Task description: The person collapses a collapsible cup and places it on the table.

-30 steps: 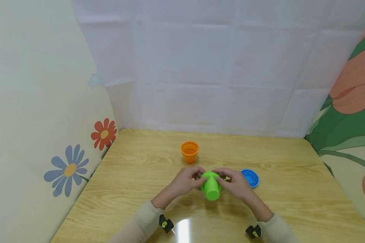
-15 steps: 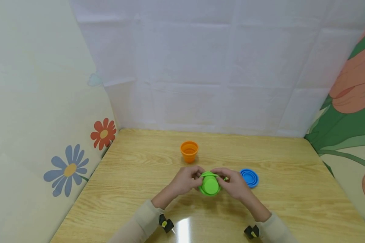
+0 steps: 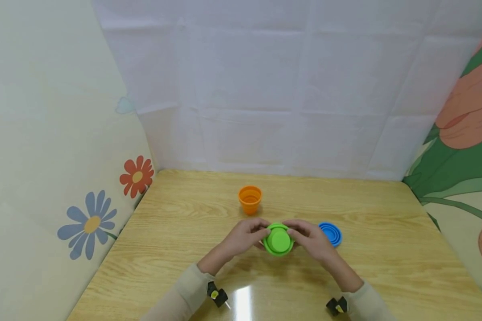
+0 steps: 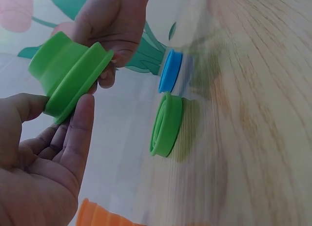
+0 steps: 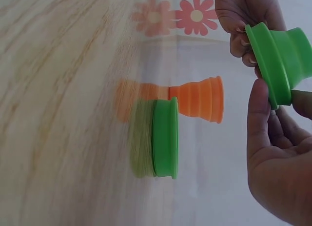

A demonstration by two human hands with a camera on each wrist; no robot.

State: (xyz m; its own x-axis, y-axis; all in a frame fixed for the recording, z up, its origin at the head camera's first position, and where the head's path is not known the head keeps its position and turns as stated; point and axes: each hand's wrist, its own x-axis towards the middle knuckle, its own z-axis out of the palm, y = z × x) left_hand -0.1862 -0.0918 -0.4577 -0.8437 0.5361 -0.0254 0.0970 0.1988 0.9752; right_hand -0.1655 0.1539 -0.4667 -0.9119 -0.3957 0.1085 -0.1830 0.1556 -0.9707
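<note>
Both hands hold a green collapsible cup (image 3: 279, 241) above the table, its round base facing the head camera. My left hand (image 3: 247, 236) pinches the rim on the left, thumb on the outer side and fingers behind. The rim's right side is pinched by my right hand (image 3: 312, 243). In the left wrist view the cup's wall is stepped and only partly extended. A second green cup (image 4: 167, 126), folded flat, lies on the table below; the hands hide it in the head view. Farther off stands an extended orange cup (image 3: 250, 200).
A blue cup (image 3: 331, 234), collapsed flat, lies just right of my right hand. The wooden table (image 3: 176, 209) ends at a white cloth backdrop (image 3: 241, 89). Flower-printed panels (image 3: 44, 133) stand on the left and right sides.
The green cup's base stuck out toward the person a second ago; now the cup looks shorter and its base faces the head camera. Both hands keep their grip, nearly in place.
</note>
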